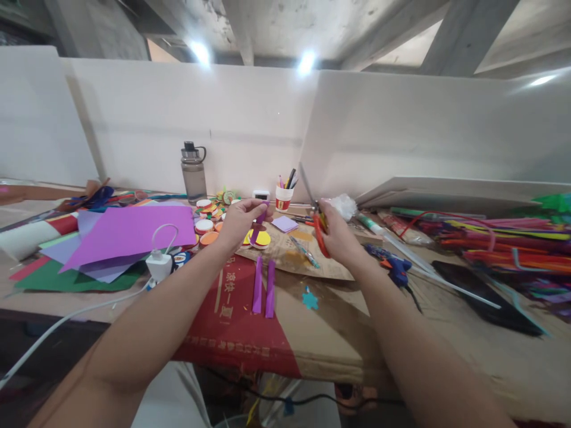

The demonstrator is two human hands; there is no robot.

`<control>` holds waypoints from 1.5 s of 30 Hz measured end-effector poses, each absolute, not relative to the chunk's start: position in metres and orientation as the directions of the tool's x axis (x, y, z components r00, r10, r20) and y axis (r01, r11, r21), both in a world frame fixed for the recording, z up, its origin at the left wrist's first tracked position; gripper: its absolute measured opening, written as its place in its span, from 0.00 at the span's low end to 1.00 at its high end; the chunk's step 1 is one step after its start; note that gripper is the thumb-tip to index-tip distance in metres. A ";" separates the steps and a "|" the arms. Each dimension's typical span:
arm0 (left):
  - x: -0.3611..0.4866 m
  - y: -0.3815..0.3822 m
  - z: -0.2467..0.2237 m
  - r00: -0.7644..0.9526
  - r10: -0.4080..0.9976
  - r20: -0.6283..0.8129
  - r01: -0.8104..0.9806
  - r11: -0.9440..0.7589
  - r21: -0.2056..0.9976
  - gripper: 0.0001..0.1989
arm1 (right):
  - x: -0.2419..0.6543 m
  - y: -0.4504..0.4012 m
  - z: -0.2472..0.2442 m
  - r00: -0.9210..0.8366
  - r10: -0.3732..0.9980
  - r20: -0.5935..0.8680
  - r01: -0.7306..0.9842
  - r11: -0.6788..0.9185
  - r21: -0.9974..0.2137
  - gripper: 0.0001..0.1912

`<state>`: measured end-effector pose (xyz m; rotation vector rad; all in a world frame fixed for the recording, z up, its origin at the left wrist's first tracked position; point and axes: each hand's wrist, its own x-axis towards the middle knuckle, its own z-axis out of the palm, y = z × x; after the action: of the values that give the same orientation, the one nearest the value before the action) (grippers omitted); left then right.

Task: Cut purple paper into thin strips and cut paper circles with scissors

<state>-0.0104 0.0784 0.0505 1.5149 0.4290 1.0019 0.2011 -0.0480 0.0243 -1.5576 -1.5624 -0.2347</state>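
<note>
Between the fingers of my left hand (244, 223) is a purple paper strip (259, 223), hanging over yellow and white round pieces (262, 239). My right hand (333, 232) grips scissors (320, 235) with orange-red handles, their blades pointing up and to the left, apart from the strip. Two more purple strips (257, 285) lie side by side on the red and brown cardboard (232, 333). To their right lies a blue flower-shaped cutout (309, 298). A pen (304, 252) rests on brown paper between my hands.
Colored paper sheets (134, 235) and a white plug (159, 266) with its cable are at left. A bottle (193, 172) and a cup of pens (284, 196) stand at the back. A blue glue gun (397, 267) and colorful pipe cleaners (504, 238) lie at right.
</note>
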 end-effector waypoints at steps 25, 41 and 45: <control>-0.012 0.081 0.052 0.637 0.691 0.343 -0.195 -0.286 0.938 0.12 | 0.176 -0.056 0.030 0.047 0.824 0.565 0.964 0.110 -0.241 0.23; -0.013 0.082 0.052 0.682 0.644 0.345 -0.173 -0.317 0.933 0.07 | 0.176 -0.057 0.032 0.018 0.830 0.558 0.972 0.115 -0.203 0.24; -0.013 0.083 0.053 0.685 0.641 0.348 -0.165 -0.329 0.930 0.06 | 0.177 -0.057 0.032 0.022 0.835 0.551 0.978 0.097 -0.186 0.23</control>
<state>-0.0133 0.0825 0.0526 1.7244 0.3848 0.8551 0.1767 -0.0573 0.0322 -1.7712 -1.8464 -0.3485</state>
